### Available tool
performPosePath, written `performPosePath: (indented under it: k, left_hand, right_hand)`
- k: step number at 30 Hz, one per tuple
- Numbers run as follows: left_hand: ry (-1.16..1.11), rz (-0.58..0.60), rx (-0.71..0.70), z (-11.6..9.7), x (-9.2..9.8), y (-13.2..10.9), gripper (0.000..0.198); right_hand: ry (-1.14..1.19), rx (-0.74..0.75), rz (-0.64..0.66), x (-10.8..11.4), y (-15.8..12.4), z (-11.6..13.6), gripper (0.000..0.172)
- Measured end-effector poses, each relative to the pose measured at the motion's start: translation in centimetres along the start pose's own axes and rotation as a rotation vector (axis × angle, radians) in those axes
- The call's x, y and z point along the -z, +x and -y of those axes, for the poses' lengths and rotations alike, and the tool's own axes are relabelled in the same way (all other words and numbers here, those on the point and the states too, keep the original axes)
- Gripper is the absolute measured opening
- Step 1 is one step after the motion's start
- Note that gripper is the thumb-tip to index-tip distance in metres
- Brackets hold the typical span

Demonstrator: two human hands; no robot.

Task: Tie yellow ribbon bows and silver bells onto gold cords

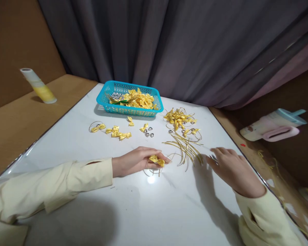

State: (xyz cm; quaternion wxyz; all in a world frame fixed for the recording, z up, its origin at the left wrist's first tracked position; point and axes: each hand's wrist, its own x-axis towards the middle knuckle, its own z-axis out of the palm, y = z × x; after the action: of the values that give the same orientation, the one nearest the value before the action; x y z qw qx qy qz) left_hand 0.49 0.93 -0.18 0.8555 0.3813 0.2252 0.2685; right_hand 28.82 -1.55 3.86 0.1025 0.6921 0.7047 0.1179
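My left hand (139,160) is closed on a yellow satin bow (157,161), pinching it at the fingertips above the white tabletop. A thin gold cord loops out from under this bow. On the right, my right hand (229,167) is curled, somewhat blurred, around a small pointed metal tool (214,158); most of that tool is hidden by the fingers. Just left of it lies a loose bunch of cut gold cords (186,148). Behind these sits a heap of yellow bows with gold loops (179,118).
A blue plastic basket (130,111) at the back holds yellow bows and silver pieces. Several loose bows (118,132) and silver beads (149,131) lie mid-table. A yellow-and-white roll (39,87) stands left; a tumbler with a pink handle (269,126) is at right.
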Motion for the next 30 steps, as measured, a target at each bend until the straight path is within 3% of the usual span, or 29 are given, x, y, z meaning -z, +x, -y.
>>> performPosePath:
  k: [2,4,12,18,20,23,25,30]
  left_hand:
    - [-0.026,-0.016,-0.023,0.1,0.1,0.2,0.027]
    - [-0.029,-0.036,-0.031,0.2,0.1,0.3,0.026]
    - [0.241,-0.041,-0.056,-1.0,-0.1,-0.4,0.021]
    - [0.197,-0.127,-0.040,-1.1,-0.1,-0.2,0.024]
    - [0.172,-0.150,-0.040,-1.1,0.0,0.0,0.025]
    - [0.144,-0.168,-0.056,-1.0,0.1,0.1,0.025]
    - [0.133,-0.169,-0.067,-1.0,0.2,0.3,0.024]
    - [0.085,-0.157,-0.106,-0.6,0.5,0.5,0.023]
  right_hand:
    - [-0.106,-0.047,0.148,-0.3,-1.3,-0.9,0.025]
    - [-0.125,-0.046,0.191,-0.8,-2.4,-1.2,0.023]
    - [-0.082,-0.090,0.036,-3.4,-3.0,-0.7,0.019]
    - [-0.008,-0.136,-0.061,-3.5,-3.2,-2.1,0.028]
    - [0.148,-0.168,-0.165,-3.0,-3.8,-2.5,0.029]
    - [0.585,-0.208,-0.273,-1.1,-4.7,-2.0,0.025]
    - [0.884,-0.170,-0.208,0.7,-5.0,-0.7,0.025]
    - [1.269,0.114,0.084,4.3,-3.8,4.5,0.031]
